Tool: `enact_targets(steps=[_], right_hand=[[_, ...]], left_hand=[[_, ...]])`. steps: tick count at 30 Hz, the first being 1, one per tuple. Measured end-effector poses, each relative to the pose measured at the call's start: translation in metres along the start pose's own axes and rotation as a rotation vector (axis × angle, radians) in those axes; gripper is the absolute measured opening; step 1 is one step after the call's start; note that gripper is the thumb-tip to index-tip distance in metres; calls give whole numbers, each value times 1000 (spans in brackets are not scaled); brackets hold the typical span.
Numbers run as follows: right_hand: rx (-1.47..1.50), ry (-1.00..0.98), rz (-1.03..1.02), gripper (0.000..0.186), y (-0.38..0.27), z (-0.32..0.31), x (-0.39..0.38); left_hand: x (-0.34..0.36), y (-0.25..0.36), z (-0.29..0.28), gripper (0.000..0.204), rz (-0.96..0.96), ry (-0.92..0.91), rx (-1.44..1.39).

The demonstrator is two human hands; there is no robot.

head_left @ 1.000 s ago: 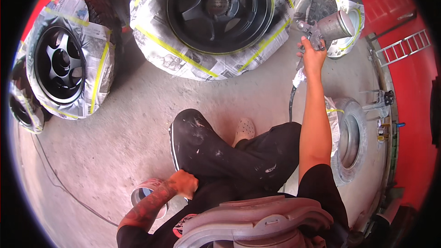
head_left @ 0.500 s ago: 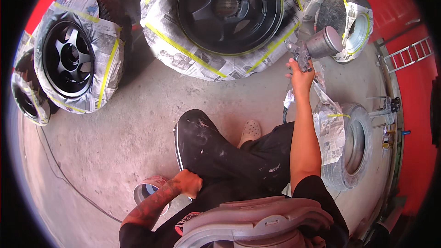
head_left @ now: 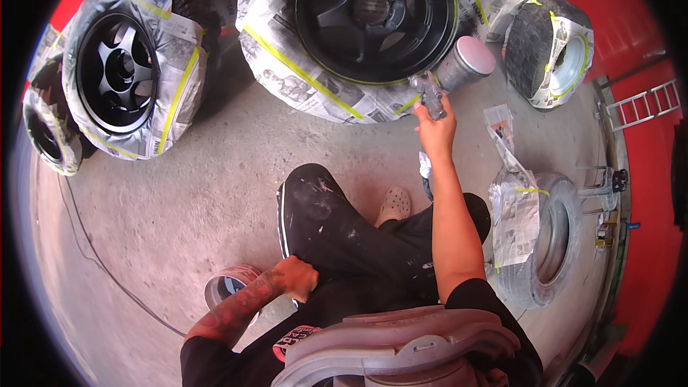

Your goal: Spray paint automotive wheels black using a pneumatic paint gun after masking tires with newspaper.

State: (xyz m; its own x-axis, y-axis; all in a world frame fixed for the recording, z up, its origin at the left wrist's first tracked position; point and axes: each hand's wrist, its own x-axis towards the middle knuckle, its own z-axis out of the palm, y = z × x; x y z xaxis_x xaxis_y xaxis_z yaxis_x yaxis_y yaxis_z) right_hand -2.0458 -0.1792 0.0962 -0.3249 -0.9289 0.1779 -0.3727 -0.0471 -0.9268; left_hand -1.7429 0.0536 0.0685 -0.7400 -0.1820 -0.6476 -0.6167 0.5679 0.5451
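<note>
My right hand (head_left: 437, 129) is wrapped round the grip of a metal spray gun (head_left: 431, 97), whose paint cup (head_left: 462, 64) has a dull pinkish lid. The gun is over the lower right edge of a large black wheel (head_left: 333, 50). Newspaper (head_left: 294, 82) and yellow tape mask the tyre around this wheel. A hose (head_left: 428, 185) with something white wrapped on it hangs below my right hand. My left hand (head_left: 298, 278) rests as a closed fist on my thigh, and nothing shows in it. Paint marks speckle my dark trousers (head_left: 337, 222).
Another masked black wheel (head_left: 118, 72) stands at left, with a smaller one (head_left: 46, 136) beside it. A masked tyre with a pale rim (head_left: 570, 64) is far right. Nearer lies a bare tyre (head_left: 552, 244) with newspaper. A round tub (head_left: 229, 283) and a cable (head_left: 107, 269) are on the floor.
My right hand has swung the spray gun leftward and slightly down, toward the big wheel's lower right edge. The view has shifted a little. My left fist stays on my thigh.
</note>
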Motion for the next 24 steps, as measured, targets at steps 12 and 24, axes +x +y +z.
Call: enact_targets(steps=[12,24], right_hand=[[256,-220,-12,46,-53,57,-25],[194,152,-226,48,-37,85,-4]], left_hand=[[1,1,-8,18,3,-25,7],[-2,4,-8,17,-13,-31,-6]])
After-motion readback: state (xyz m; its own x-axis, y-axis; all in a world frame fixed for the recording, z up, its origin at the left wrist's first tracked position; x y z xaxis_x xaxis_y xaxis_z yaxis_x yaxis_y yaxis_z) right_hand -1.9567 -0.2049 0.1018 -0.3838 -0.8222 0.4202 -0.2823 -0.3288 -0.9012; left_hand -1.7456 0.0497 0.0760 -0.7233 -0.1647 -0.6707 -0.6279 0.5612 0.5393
